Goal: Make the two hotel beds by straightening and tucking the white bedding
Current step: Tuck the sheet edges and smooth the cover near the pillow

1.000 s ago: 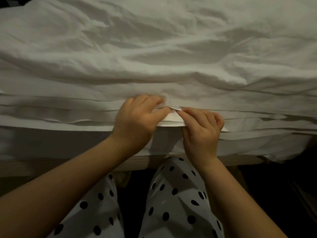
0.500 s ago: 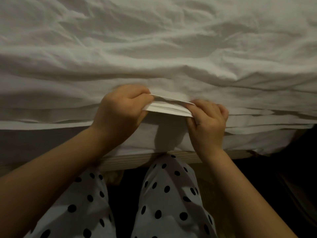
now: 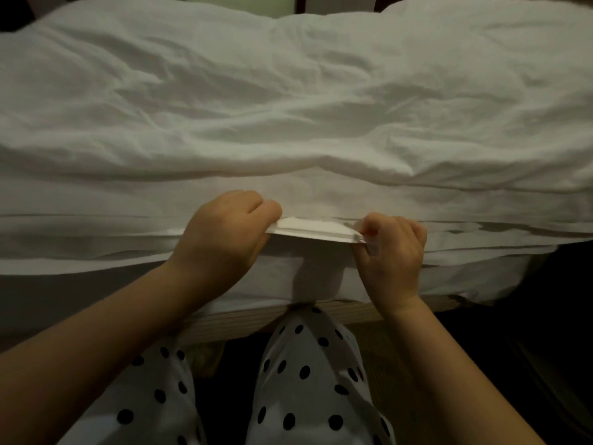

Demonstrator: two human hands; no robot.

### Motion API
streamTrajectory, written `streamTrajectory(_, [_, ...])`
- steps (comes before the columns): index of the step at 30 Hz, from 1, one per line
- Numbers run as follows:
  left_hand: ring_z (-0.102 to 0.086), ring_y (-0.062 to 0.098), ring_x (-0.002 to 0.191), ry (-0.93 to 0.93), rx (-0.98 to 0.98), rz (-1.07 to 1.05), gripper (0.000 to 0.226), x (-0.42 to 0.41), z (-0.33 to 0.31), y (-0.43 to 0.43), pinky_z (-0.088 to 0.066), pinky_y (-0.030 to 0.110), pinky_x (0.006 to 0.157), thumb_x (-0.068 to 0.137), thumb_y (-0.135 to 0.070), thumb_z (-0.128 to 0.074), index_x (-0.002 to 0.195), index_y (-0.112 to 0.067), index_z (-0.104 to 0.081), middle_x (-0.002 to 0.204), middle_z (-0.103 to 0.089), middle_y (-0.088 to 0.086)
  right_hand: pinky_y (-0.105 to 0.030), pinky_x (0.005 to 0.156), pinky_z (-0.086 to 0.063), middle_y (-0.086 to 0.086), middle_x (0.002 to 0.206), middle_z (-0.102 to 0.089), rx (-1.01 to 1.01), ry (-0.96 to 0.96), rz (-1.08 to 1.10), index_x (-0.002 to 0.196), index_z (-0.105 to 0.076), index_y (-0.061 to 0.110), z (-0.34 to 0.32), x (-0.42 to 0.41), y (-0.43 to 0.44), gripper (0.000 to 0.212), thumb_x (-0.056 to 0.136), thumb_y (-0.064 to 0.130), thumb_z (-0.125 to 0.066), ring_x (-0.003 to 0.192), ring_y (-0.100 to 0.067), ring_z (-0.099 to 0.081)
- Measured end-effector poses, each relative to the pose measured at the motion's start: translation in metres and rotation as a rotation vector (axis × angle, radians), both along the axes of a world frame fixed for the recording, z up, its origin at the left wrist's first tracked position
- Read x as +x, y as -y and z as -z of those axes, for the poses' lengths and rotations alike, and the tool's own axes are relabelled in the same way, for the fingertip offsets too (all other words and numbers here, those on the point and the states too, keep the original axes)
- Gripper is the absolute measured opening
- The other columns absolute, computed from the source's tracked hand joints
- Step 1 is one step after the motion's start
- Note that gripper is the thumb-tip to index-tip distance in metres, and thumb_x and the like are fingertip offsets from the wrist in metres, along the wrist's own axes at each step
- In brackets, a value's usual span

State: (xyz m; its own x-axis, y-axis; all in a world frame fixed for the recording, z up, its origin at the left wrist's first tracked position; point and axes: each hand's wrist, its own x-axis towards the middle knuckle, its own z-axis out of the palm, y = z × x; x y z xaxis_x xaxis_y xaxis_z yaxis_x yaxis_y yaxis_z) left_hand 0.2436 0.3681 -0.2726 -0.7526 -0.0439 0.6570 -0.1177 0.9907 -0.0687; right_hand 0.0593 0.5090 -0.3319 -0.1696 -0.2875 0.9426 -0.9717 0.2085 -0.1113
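A bed with wrinkled white bedding (image 3: 288,101) fills the upper view. Along its near side hang layered sheet edges (image 3: 96,239). My left hand (image 3: 224,239) pinches the left end of a folded white sheet edge (image 3: 311,229) between thumb and curled fingers. My right hand (image 3: 394,252) pinches the right end of the same edge. The strip is stretched taut between both hands and lifted a little off the mattress side. What lies under the lifted fold is hidden.
A light wooden bed frame rail (image 3: 250,319) runs below the mattress, against my legs in white trousers with black dots (image 3: 305,380). Dark floor (image 3: 529,364) lies to the right of the bed. The bed's far edge meets a dark headboard area (image 3: 337,1).
Both hands have drawn apart along the sheet edge, stretching it wider between them. The view has tilted up, showing more of the bed's far side.
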Motion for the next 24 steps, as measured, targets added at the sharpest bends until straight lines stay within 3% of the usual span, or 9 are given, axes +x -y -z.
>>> streamTrajectory(2, [-0.043,0.027,0.054,0.025,-0.030,-0.044,0.003,-0.005,0.002,0.001,-0.032,0.033,0.047,0.077,-0.005,-0.057,0.075,-0.005,-0.059,0.063,-0.048,0.010,-0.026,0.073,-0.023,-0.001,0.072,-0.063,0.044,-0.018,0.056,0.082,-0.063,0.015,0.005,-0.004,-0.004,0.011,0.088,0.023,-0.058,0.073,-0.015,-0.050])
streamTrajectory(6, [-0.045,0.027,0.067,-0.018,-0.199,-0.017,0.009,-0.019,0.011,0.004,-0.030,0.034,0.059,0.073,-0.002,-0.064,0.080,-0.007,-0.066,0.076,-0.056,0.012,-0.033,0.079,-0.028,-0.005,0.093,-0.067,0.139,-0.021,0.153,0.085,-0.073,0.016,0.007,-0.011,-0.006,0.017,0.085,0.026,-0.059,0.096,-0.021,-0.046])
streamTrajectory(10, [-0.045,0.029,0.098,-0.005,-0.325,0.009,0.015,-0.025,0.021,0.013,-0.030,0.039,0.074,0.078,-0.009,-0.061,0.087,-0.012,-0.073,0.108,-0.065,0.017,-0.042,0.095,-0.029,-0.008,0.125,-0.062,0.224,-0.081,0.202,0.098,-0.074,0.019,0.013,-0.015,-0.004,0.018,0.086,0.028,-0.063,0.119,-0.026,-0.042])
streamTrajectory(13, [-0.044,0.029,0.112,-0.001,-0.349,-0.036,0.024,-0.023,0.026,0.019,-0.031,0.042,0.085,0.083,-0.013,-0.055,0.097,-0.017,-0.074,0.123,-0.063,0.015,-0.045,0.104,-0.023,-0.007,0.139,-0.053,0.278,-0.066,0.248,0.115,-0.063,0.019,0.017,-0.013,0.001,0.028,0.089,0.030,-0.057,0.129,-0.028,-0.035])
streamTrajectory(16, [-0.042,0.031,0.119,-0.010,-0.352,-0.087,0.024,-0.020,0.032,0.020,-0.030,0.048,0.094,0.082,-0.016,-0.064,0.104,-0.020,-0.073,0.132,-0.057,0.013,-0.045,0.105,-0.023,-0.010,0.141,-0.048,0.223,-0.073,0.240,0.124,-0.050,0.013,0.021,-0.010,0.003,0.037,0.093,0.032,-0.052,0.130,-0.027,-0.035])
streamTrajectory(20, [-0.041,0.032,0.124,-0.025,-0.341,-0.088,0.019,-0.017,0.032,0.018,-0.026,0.052,0.101,0.085,-0.020,-0.065,0.102,-0.021,-0.072,0.136,-0.053,0.013,-0.045,0.103,-0.029,-0.004,0.135,-0.046,0.091,-0.170,0.187,0.121,-0.054,0.013,0.017,-0.013,-0.004,0.031,0.095,0.031,-0.055,0.125,-0.024,-0.043])
streamTrajectory(22, [-0.051,0.032,0.117,-0.075,-0.326,-0.061,0.012,-0.016,0.027,0.019,-0.033,0.048,0.096,0.087,-0.017,-0.063,0.096,-0.017,-0.072,0.130,-0.059,0.013,-0.047,0.102,-0.032,-0.004,0.131,-0.049,0.074,-0.203,0.149,0.119,-0.056,0.016,0.015,-0.015,-0.007,0.029,0.095,0.031,-0.054,0.123,-0.024,-0.046])
streamTrajectory(24, [-0.064,0.032,0.100,-0.108,-0.273,0.023,0.012,-0.014,0.021,0.019,-0.045,0.041,0.081,0.088,-0.010,-0.061,0.094,-0.009,-0.071,0.114,-0.067,0.014,-0.048,0.099,-0.034,-0.003,0.126,-0.053,0.044,-0.191,0.086,0.117,-0.057,0.020,0.012,-0.016,-0.010,0.024,0.097,0.032,-0.051,0.119,-0.024,-0.047])
